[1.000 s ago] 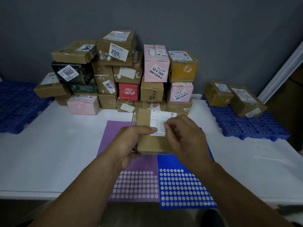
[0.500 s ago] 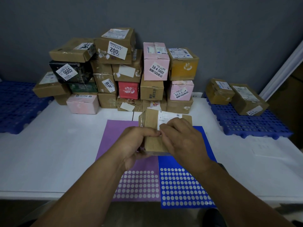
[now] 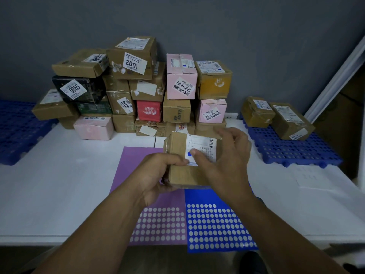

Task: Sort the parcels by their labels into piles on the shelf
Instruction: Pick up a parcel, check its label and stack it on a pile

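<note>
- brown parcel (image 3: 181, 175) sits mid-scene in both hands, over the far ends of the two sheets, on the seam between them. Can't tell if its bottom touches the worktop (image 3: 59, 184).
- white label (image 3: 203, 148) lies on the parcel top with a barcode at its far right corner. Print is too small to read.
- blue dot (image 3: 189, 154) is stuck on the left part of the label.
- left hand (image 3: 156, 175) grips the parcel's near left side. The thumb lies across the top to the label's near left edge, and the fingers curl round the near bottom edge.
- right hand (image 3: 225, 161) has its thumb tip pressed on the label just right of the blue dot. The other fingers are spread and loosely arched over the parcel's far right corner; can't tell if they touch the cardboard.
- purple sheet (image 3: 136, 167) lies flat on the worktop, with a grid of pale circles on its near part.
- blue sheet (image 3: 217, 224) lies just beside it on the right, edges meeting, with the same pale circles.
- stack of parcels (image 3: 138, 86) stands far centre against the grey wall (image 3: 237, 26). Most are brown, a few pink, one red, one black. Readable labels: 002, 9665, 58-4-3405.
- right blue pallet (image 3: 292, 151) lies far right on the worktop. Two brown parcels (image 3: 256, 112) sit side by side on its far end, with labels on top.
- left blue pallet (image 3: 15, 131) lies far left, cut off by the frame edge.
</note>
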